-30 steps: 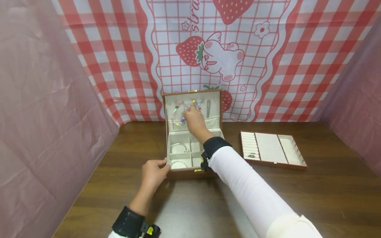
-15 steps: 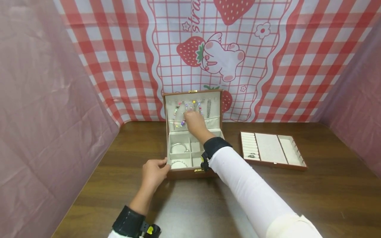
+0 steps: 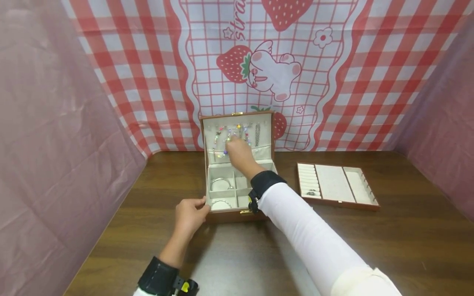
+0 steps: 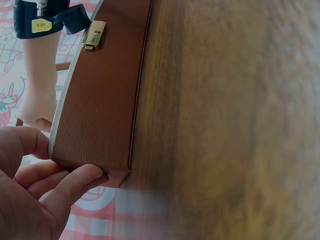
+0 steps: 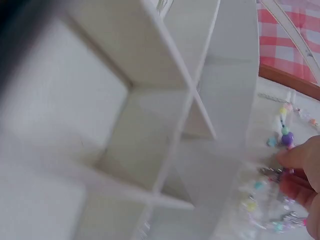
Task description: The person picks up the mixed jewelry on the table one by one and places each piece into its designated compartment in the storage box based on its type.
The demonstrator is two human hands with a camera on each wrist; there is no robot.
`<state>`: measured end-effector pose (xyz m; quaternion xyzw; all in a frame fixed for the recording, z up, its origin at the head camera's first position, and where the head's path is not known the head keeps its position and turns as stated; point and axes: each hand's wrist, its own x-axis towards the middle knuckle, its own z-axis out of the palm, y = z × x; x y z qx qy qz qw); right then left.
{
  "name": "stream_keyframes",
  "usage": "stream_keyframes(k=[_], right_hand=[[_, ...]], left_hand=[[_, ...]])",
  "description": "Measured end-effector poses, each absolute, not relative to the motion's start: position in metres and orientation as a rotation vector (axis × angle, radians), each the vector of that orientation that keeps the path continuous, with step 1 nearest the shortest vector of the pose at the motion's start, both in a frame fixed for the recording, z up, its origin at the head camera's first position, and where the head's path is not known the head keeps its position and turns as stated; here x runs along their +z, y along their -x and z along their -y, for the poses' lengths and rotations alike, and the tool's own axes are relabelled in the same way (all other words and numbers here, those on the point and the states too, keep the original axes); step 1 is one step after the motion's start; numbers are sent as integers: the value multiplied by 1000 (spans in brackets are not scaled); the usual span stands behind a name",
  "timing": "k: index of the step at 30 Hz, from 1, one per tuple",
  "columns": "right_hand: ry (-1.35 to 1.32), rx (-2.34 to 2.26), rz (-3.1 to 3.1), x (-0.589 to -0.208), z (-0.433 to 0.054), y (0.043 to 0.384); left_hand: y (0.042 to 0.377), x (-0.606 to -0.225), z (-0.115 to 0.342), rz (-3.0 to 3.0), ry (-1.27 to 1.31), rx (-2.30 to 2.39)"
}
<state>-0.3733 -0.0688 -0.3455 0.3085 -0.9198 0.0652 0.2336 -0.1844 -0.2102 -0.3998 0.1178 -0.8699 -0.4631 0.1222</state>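
Observation:
A brown jewelry box [image 3: 237, 216] stands open on the table, its cream-lined lid [image 3: 264, 137] raised. Beaded bracelets [image 3: 217, 142] in mixed colours hang inside the lid. My right hand [image 3: 242, 154] reaches across the box to the lid; in the right wrist view its thumb and fingers [image 5: 297, 187] pinch a beaded bracelet [image 5: 287, 137] with a purple bead, part of it hidden by the hand. With fingers and thumb, my left hand [image 3: 189, 213] grips the box's front left corner, also seen beside the brown leather front [image 4: 95, 110] in the left wrist view.
Silver bangles [image 3: 221, 184] lie in the left compartments of the box. A silver chain [image 3: 257, 135] hangs at the lid's right. On the table [image 3: 407, 242] to the right lies a shallow jewelry tray [image 3: 335, 183] with ring rolls. A checked strawberry cloth [image 3: 148, 74] hangs behind.
From the upper lid by the hooks, my right hand has come down slightly along the hanging bracelets. My left hand keeps its grip on the box corner. The head view has shifted a little.

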Motion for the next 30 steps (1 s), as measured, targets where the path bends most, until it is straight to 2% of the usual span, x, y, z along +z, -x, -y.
stream_keyframes(k=[6,16,30], right_hand=[[-977,121,2624,-331,73,373],[-1236,-326,2524,-330,74,377],[-1109,-223,2579,-338,71,382]], left_hand=[[183,-399,213,2528,-353,-1346],[185,-402,212,2524,-353,-1367],[185,-401,211,2524,-326,-1316]])
